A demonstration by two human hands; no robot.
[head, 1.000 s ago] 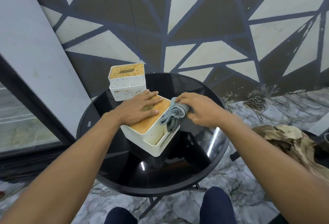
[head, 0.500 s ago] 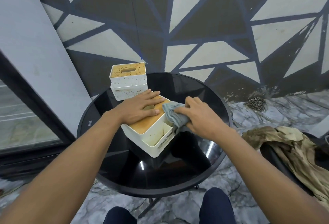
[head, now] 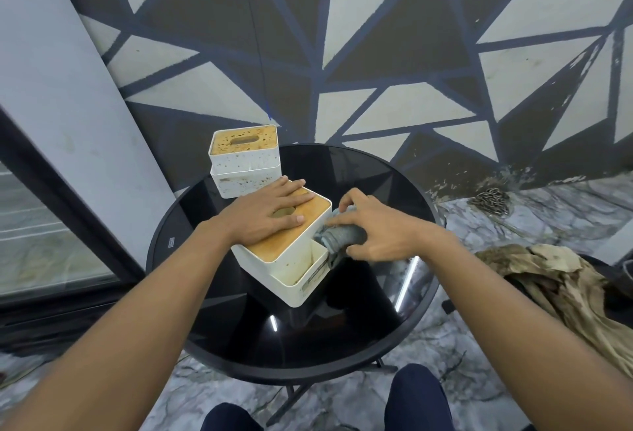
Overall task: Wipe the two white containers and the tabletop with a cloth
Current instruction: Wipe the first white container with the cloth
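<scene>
The left hand [head: 270, 216] lay flat, fingers straight, on top of the near container [head: 291, 259], pinning it to the desk [head: 342, 345]. The right hand [head: 380, 228] gripped a bunched cloth [head: 342, 237] against that container's right wall. The far container [head: 245, 163] stood just behind, at the desk's back edge. A hard rub might shove the near container into it and tip it off.

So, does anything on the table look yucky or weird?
Yes. The far box has brown spots all over its white sides and dark specks on top. The near box, with the cloth against its side, has brown grime in its open pocket.
</scene>
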